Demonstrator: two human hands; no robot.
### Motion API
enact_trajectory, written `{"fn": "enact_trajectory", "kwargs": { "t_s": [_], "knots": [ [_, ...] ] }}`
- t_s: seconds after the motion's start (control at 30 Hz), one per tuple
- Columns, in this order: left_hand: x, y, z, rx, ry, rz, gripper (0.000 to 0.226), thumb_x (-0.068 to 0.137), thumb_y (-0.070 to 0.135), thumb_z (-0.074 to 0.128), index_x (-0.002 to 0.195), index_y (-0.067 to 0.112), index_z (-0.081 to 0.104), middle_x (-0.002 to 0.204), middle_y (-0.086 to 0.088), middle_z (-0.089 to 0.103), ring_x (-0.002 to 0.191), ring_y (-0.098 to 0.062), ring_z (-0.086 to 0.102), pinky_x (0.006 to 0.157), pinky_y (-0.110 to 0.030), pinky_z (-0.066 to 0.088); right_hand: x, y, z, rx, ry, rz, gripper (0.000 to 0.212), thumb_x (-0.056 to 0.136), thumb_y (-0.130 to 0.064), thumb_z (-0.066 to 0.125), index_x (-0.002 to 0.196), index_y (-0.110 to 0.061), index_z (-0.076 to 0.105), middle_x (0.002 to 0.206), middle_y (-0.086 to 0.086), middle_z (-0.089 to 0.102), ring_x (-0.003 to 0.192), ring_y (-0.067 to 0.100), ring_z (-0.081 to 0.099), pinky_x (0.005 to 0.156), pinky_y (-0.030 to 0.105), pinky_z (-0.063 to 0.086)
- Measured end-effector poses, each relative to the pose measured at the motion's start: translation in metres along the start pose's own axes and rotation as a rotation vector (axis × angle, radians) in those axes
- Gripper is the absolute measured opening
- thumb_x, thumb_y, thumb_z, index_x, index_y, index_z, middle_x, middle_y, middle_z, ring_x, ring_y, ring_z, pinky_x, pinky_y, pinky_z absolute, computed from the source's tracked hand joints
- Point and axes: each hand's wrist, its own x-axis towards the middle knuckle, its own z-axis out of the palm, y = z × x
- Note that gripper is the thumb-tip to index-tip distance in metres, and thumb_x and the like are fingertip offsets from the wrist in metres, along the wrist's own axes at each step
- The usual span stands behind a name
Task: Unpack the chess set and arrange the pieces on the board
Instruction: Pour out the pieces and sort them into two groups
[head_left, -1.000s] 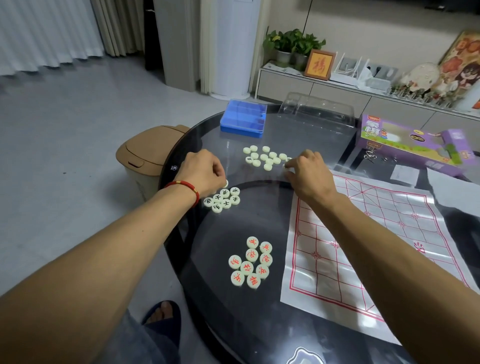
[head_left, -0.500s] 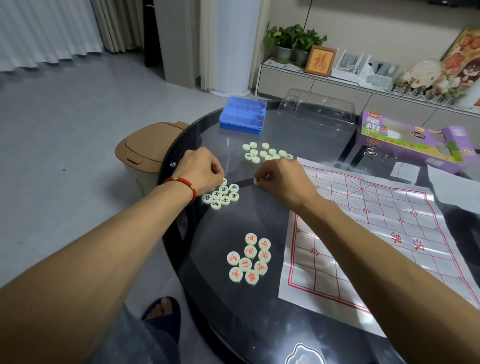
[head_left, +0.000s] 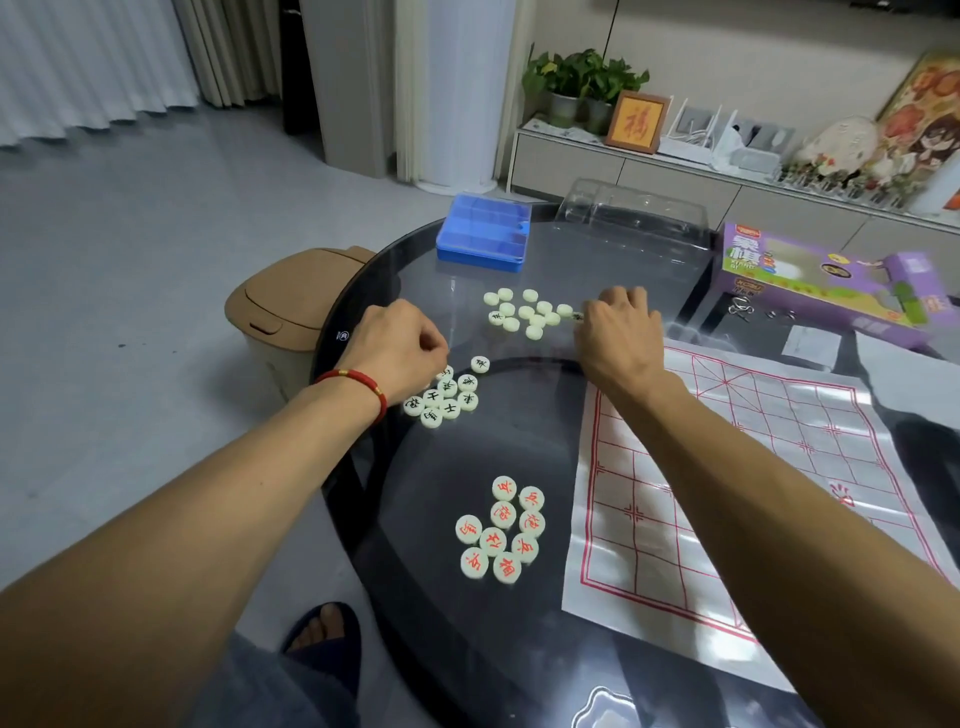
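My right hand (head_left: 618, 332) pinches a small piece at the far unsorted pile (head_left: 524, 312); my left hand (head_left: 400, 351) curls over the black-marked pieces (head_left: 447, 397), its grip hidden. I judge these discs light, hard and slick on the glass surface (head_left: 519, 452), best pinched by their rims.

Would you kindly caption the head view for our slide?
Left hand over black-marked round pieces, right hand at the face-down cream pieces, paper board bare.

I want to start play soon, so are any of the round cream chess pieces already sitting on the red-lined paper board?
No, the red-lined paper board is bare.
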Motion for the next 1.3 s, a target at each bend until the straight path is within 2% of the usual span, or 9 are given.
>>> {"fn": "enact_trajectory", "kwargs": {
  "t_s": [0.23, 0.37, 0.5, 0.67, 0.8, 0.9, 1.07, 1.2, 1.3],
  "knots": [
    [0.000, 0.004, 0.002, -0.025, -0.005, 0.041, 0.024, 0.087, 0.010, 0.060, 0.097, 0.020, 0.080, 0.087, 0.003, 0.073, 0.081, -0.013, 0.066, 0.083, -0.025, 0.054, -0.009, 0.000, -0.003, 0.014, 0.075, -0.121, 0.024, 0.094, -0.035, 0.064, 0.096, -0.015, 0.076, 0.108, 0.006, 0.065, 0.107, 0.028, 0.046, 0.080, 0.040, 0.037],
    [0.001, 0.005, 0.006, 0.105, -0.141, 0.262, 0.031, 0.096, 0.022, 0.057, 0.120, 0.035, 0.072, 0.103, -0.001, 0.061, 0.101, -0.018, 0.053, 0.094, -0.036, 0.049, -0.024, -0.017, -0.003, 0.233, 0.026, -0.188, 0.021, 0.083, -0.045, 0.072, 0.088, -0.025, 0.077, 0.096, 0.003, 0.067, 0.098, 0.030, 0.052, 0.080, 0.041, 0.044],
    [0.003, 0.002, 0.007, 0.166, -0.116, 0.272, 0.028, 0.096, 0.024, 0.055, 0.111, 0.033, 0.076, 0.086, 0.004, 0.056, 0.092, -0.019, 0.053, 0.088, -0.041, 0.053, -0.040, -0.038, 0.000, 0.377, -0.048, -0.251, 0.024, 0.076, -0.054, 0.072, 0.081, -0.031, 0.076, 0.080, -0.008, 0.068, 0.087, 0.024, 0.058, 0.081, 0.042, 0.048],
    [0.001, 0.001, 0.002, 0.113, -0.081, 0.224, 0.025, 0.088, 0.017, 0.059, 0.094, 0.027, 0.081, 0.074, 0.010, 0.066, 0.073, -0.007, 0.060, 0.076, -0.034, 0.058, -0.041, -0.047, -0.012, 0.538, -0.093, -0.217, 0.021, 0.084, -0.041, 0.074, 0.084, -0.021, 0.079, 0.079, 0.000, 0.073, 0.078, 0.020, 0.065, 0.069, 0.035, 0.052],
    [0.001, 0.002, 0.002, 0.108, -0.071, 0.235, 0.024, 0.089, 0.014, 0.059, 0.090, 0.023, 0.081, 0.078, 0.006, 0.067, 0.074, -0.006, 0.058, 0.073, -0.029, 0.053, -0.022, -0.036, -0.004, 0.330, 0.006, -0.138, 0.015, 0.090, -0.016, 0.061, 0.090, -0.006, 0.071, 0.090, 0.015, 0.060, 0.087, 0.037, 0.057, 0.069, 0.043, 0.048],
    [0.001, 0.003, 0.003, 0.091, -0.021, 0.245, 0.024, 0.091, 0.015, 0.058, 0.092, 0.022, 0.081, 0.081, 0.005, 0.063, 0.077, -0.009, 0.055, 0.075, -0.023, 0.043, -0.020, -0.033, 0.002, 0.255, 0.008, -0.180, 0.017, 0.088, -0.012, 0.059, 0.077, -0.001, 0.065, 0.080, 0.012, 0.048, 0.080, 0.040, 0.053, 0.061, 0.042, 0.041],
    [0.001, 0.008, 0.005, 0.095, -0.015, 0.254, 0.023, 0.091, 0.014, 0.058, 0.094, 0.021, 0.080, 0.073, 0.015, 0.052, 0.080, -0.010, 0.052, 0.078, -0.023, 0.042, -0.025, -0.034, -0.007, 0.248, -0.036, -0.256, 0.016, 0.087, -0.016, 0.063, 0.079, -0.003, 0.069, 0.079, 0.016, 0.066, 0.079, 0.038, 0.057, 0.066, 0.044, 0.047],
    [-0.003, 0.015, 0.004, 0.028, 0.014, 0.223, 0.022, 0.091, 0.013, 0.059, 0.095, 0.020, 0.079, 0.074, 0.015, 0.055, 0.073, -0.006, 0.053, 0.075, -0.023, 0.044, -0.028, -0.023, -0.019, 0.537, -0.114, -0.086, 0.021, 0.087, -0.015, 0.067, 0.070, -0.005, 0.069, 0.063, 0.009, 0.065, 0.066, 0.031, 0.060, 0.060, 0.035, 0.046],
    [-0.006, 0.020, 0.002, -0.033, 0.019, 0.202, 0.021, 0.091, 0.014, 0.061, 0.098, 0.021, 0.079, 0.081, 0.011, 0.063, 0.071, 0.001, 0.055, 0.072, -0.017, 0.042, -0.037, -0.020, -0.027, 0.915, -0.267, 0.087, 0.019, 0.092, -0.014, 0.067, 0.079, -0.006, 0.077, 0.074, 0.013, 0.075, 0.065, 0.020, 0.068, 0.063, 0.033, 0.057]
  ]
}}
